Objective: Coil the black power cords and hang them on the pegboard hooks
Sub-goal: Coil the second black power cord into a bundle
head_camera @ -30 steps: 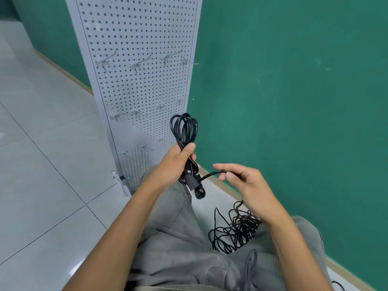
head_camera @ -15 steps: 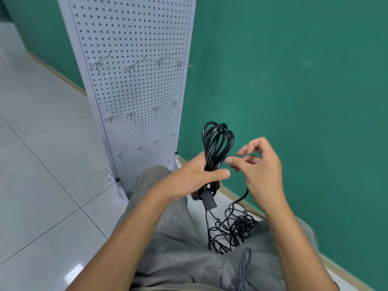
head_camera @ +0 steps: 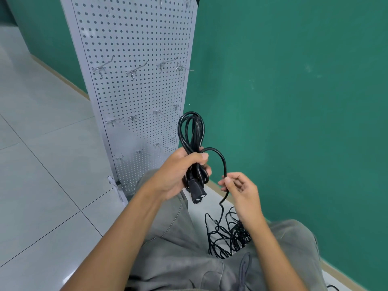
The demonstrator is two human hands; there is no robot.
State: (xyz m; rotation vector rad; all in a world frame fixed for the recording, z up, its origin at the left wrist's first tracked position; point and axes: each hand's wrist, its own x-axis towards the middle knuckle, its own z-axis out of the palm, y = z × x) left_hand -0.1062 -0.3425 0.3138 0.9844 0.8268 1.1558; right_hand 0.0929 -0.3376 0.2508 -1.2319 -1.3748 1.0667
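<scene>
My left hand [head_camera: 178, 173] grips a bundle of black power cord [head_camera: 191, 131] whose loops stand up above the fist. The cord's black connector [head_camera: 197, 193] hangs just below that hand. My right hand [head_camera: 241, 192] pinches the free strand of the same cord, which arches from the bundle down to its fingers. From there the strand drops to a tangled pile of black cords [head_camera: 228, 238] on the floor between my knees. The white pegboard [head_camera: 136, 91] stands upright behind the hands, its metal hooks [head_camera: 134, 70] bare.
A green wall [head_camera: 294, 101] runs along the right, close behind the pegboard. Pale floor tiles [head_camera: 42, 164] spread to the left. My grey trouser legs [head_camera: 178, 259] fill the bottom of the view, either side of the cord pile.
My right hand has dropped from beside the coil to lower right, drawing out an arch of cord. The left hand keeps its grip on the bundle.
</scene>
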